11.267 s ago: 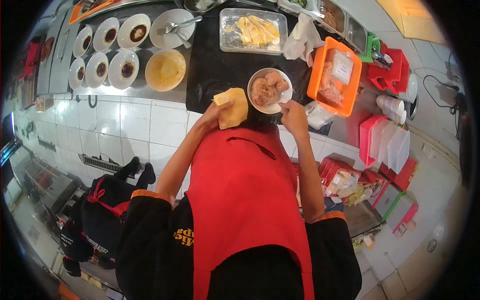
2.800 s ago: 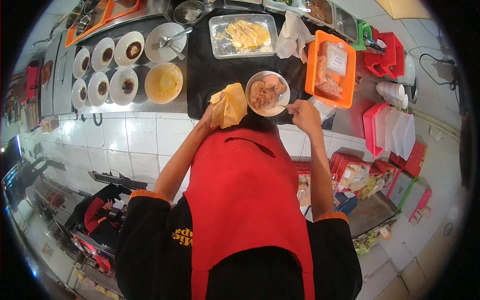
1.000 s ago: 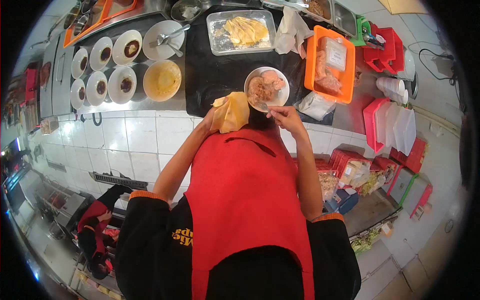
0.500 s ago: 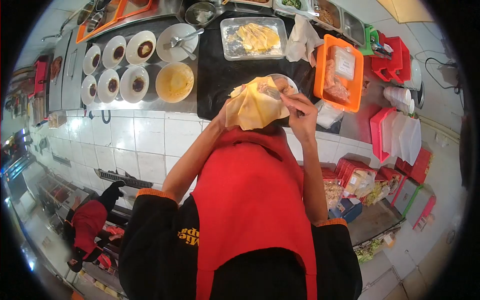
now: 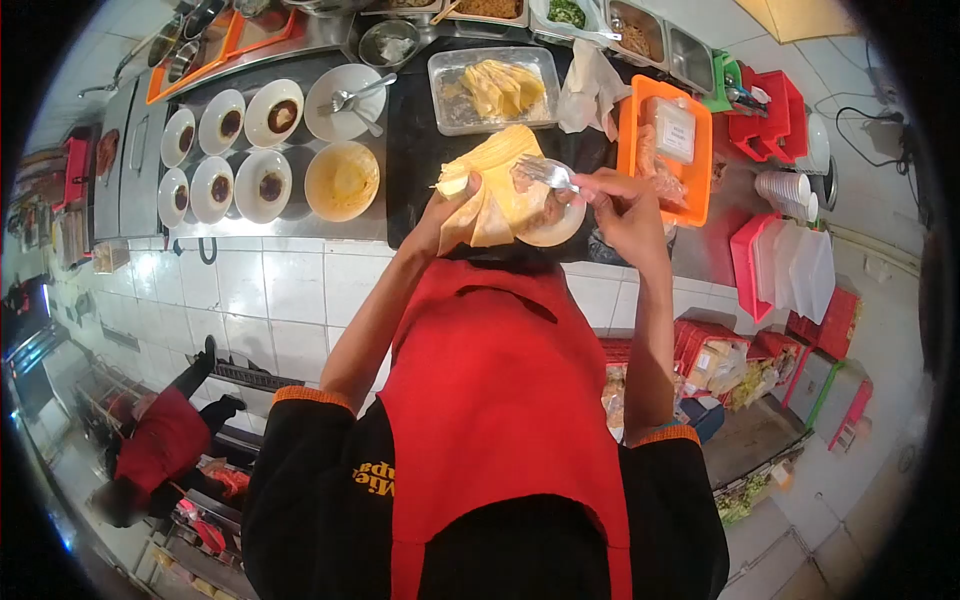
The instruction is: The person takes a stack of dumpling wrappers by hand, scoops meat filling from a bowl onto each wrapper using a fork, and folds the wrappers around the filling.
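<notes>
My left hand [image 5: 442,212] is closed around a fanned stack of yellow wonton wrappers [image 5: 487,190], holding it above the black work surface. A metal fork [image 5: 548,172] is gripped in my right hand [image 5: 625,212]. Its tines touch the right side of the top wrapper, where a small smear of pinkish filling shows. Partly hidden under the wrappers and my right hand is a pale bowl [image 5: 562,232] with more pinkish filling. Beyond my hands sits a clear plastic tray [image 5: 440,100] holding folded yellow wrappers [image 5: 500,88].
Several white bowls with dark sauce [image 5: 262,187] stand on the left. Near them are a yellow-smeared bowl [image 5: 340,182] and a plate [image 5: 322,100] with cutlery. An orange tray [image 5: 707,150] holds packaged food on the right. Another person [image 5: 160,440] is at the lower left.
The fork has come up onto the top wrapper, and the filling smear shows there. My right hand has moved slightly right, and the wrappers have tilted, uncovering more of the filling bowl.
</notes>
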Tool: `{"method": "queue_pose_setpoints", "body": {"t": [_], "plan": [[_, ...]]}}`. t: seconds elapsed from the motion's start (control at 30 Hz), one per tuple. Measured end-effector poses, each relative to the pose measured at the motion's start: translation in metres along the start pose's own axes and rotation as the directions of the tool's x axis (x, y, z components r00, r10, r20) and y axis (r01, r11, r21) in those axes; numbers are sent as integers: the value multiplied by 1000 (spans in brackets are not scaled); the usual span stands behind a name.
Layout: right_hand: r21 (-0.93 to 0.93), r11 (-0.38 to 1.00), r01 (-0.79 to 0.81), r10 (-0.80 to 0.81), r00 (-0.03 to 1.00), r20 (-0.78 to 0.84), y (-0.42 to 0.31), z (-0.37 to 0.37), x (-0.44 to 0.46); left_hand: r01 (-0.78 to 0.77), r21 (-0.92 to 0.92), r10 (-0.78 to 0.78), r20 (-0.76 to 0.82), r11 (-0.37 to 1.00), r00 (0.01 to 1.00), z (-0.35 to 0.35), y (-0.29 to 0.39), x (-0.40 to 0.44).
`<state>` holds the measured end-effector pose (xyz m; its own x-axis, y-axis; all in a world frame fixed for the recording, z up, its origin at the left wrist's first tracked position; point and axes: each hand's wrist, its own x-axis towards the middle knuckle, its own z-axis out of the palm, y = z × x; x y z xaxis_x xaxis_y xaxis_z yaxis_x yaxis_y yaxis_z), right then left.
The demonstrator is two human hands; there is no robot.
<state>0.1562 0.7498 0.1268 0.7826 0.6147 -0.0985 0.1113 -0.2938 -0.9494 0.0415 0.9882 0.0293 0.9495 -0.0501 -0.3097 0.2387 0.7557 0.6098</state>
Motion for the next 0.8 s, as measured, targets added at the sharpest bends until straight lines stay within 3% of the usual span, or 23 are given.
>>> {"method": "queue_pose_setpoints", "body": {"t": [0.17,0.23,0.3,0.37,0.43,0.57,0.63,0.67,0.7,0.77,0.8], "plan": [[16,997,72,-72,997,-10,-8,5,5,9,-82,-10,-10,997,1000,9,2,2],[4,993,120,-120,993,-23,-8,16,1,99,-398,-72,84,912,994,18,7,-3],[9,995,103,-101,985,-142,-1,29,-2,101,-396,-75,81,913,994,8,0,0],[-4,991,131,-131,979,-154,11,31,-2,108,-392,-82,82,913,993,1,-4,4],[-24,992,125,-127,978,-164,22,25,0,122,-586,19,228,801,974,-1,-6,8],[117,993,22,-10,995,-98,29,4,-3,99,-653,131,294,751,947,-10,-9,11],[211,975,-63,69,997,-20,29,-9,-5,-25,-350,41,39,937,998,-17,-9,11],[211,975,-63,69,997,-20,21,-8,-5,-25,-259,9,-63,966,998,-11,-5,11],[279,954,-107,116,993,-16,10,-4,-4,-22,-260,6,-62,965,998,-5,-4,9],[343,927,-149,166,986,-20,3,9,-2,-31,54,35,-77,998,996,7,-5,4],[316,937,-149,153,988,12,6,16,5,-22,98,25,-32,995,999,14,-4,2]]}}
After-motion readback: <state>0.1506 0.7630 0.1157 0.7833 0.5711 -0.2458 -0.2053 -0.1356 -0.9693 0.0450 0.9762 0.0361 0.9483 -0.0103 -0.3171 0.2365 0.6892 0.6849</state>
